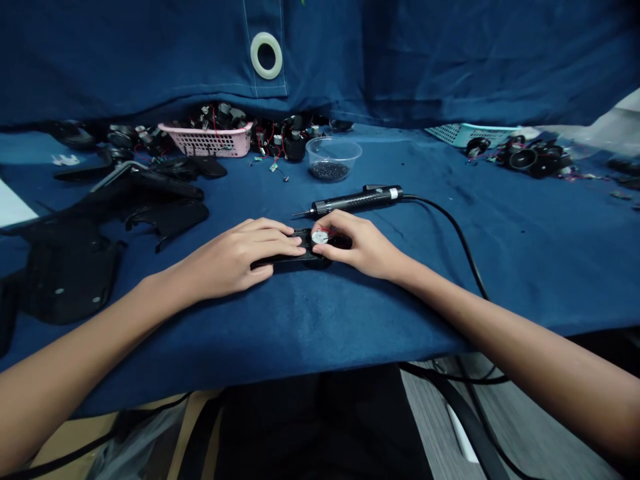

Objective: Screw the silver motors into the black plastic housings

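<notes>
My left hand point(250, 250) lies over a black plastic housing point(303, 239) on the blue cloth, its fingers wrapped across the top and the thumb along the near side. Between the thumb and forefinger of my right hand point(357, 243) is a small round silver motor point(320, 237) with a bit of red wire. The motor sits at the right part of the housing; whether it is seated there I cannot tell. Just beyond both hands lies a black electric screwdriver point(360, 199), its bit pointing left.
A clear tub point(333, 160) of small dark screws stands behind the screwdriver. Farther back are a pink basket point(210, 141) of wired parts and a teal basket point(465, 135). Black plastic shells point(75, 267) lie at left. The screwdriver's cable point(460, 233) runs off the near edge. A blue curtain hangs behind.
</notes>
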Tool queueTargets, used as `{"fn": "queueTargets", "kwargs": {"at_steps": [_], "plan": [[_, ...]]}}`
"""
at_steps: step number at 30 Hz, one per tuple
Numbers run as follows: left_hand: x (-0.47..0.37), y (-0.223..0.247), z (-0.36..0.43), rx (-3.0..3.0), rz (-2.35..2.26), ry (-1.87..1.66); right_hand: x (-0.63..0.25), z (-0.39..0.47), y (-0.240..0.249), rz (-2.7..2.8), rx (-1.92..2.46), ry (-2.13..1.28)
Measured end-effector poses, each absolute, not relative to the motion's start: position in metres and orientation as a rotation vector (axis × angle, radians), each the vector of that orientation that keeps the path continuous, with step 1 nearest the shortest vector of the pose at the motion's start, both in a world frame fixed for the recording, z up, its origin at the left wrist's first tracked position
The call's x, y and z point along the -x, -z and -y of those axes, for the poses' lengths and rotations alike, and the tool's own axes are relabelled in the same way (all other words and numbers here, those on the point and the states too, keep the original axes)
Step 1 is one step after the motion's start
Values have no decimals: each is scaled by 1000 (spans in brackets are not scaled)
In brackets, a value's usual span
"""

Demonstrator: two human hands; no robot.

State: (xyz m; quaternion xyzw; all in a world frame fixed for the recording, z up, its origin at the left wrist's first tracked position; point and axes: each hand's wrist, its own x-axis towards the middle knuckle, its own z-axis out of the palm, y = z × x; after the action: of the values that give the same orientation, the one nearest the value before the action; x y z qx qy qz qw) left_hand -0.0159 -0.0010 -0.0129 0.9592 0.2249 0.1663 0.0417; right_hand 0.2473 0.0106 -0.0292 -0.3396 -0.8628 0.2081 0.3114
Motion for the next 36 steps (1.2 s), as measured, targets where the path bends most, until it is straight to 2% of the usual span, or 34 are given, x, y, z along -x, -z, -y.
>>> {"fn": "queueTargets", "kwargs": {"at_steps": [19,36], "plan": [[7,19,6,-3081,-674,-628,-246,-3,31,2267,899,-583],[8,23,5,-3093,-647,-661,-246,-5,37,2108,867,-778]]}}
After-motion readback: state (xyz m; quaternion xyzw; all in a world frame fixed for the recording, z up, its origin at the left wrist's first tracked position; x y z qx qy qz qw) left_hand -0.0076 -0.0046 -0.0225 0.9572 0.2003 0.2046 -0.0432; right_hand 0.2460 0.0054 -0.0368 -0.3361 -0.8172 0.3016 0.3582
